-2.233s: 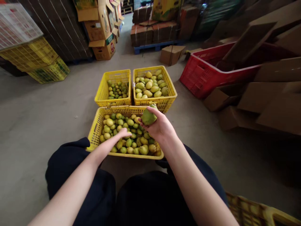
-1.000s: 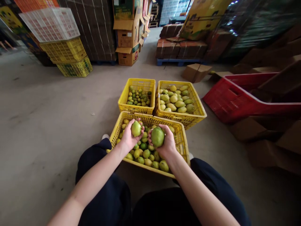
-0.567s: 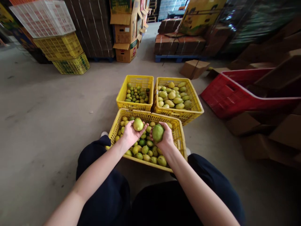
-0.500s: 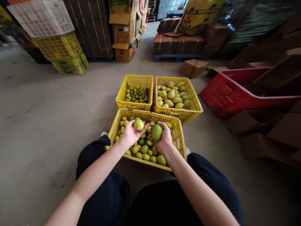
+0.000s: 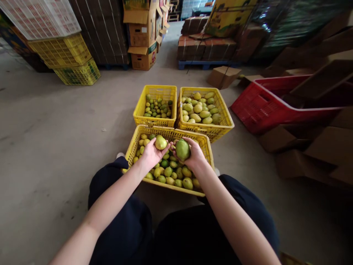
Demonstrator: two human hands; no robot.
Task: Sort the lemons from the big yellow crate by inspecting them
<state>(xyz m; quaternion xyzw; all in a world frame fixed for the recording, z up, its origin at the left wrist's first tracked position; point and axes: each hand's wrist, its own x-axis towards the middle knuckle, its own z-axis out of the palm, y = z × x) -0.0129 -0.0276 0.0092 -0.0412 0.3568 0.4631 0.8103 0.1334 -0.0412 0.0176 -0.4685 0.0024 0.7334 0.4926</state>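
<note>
Both my hands are raised over the near yellow crate [image 5: 129,149], which is full of green and yellow fruit. My left hand [image 5: 150,154] cups a small yellowish fruit [image 5: 160,142] in its palm. My right hand [image 5: 194,154] is wrapped round a larger green fruit [image 5: 182,149]. The two fruits are held side by side, a little apart. Beyond this crate stand two more yellow crates: the far left crate [image 5: 140,110] holds small green fruit, the far right crate [image 5: 224,117] holds larger yellow-green fruit.
A red crate [image 5: 264,106] and flattened cardboard boxes [image 5: 317,147] lie to the right. Stacked yellow crates [image 5: 68,62] with a white one on top stand at the back left. Cardboard cartons [image 5: 140,44] and a loaded blue pallet [image 5: 204,48] are at the back. Bare concrete floor spreads to the left.
My left hand picked a yellowish fruit from the near crate and raised it beside the green fruit in my right hand. Since then both hands stay nearly still; the view shifted slightly.
</note>
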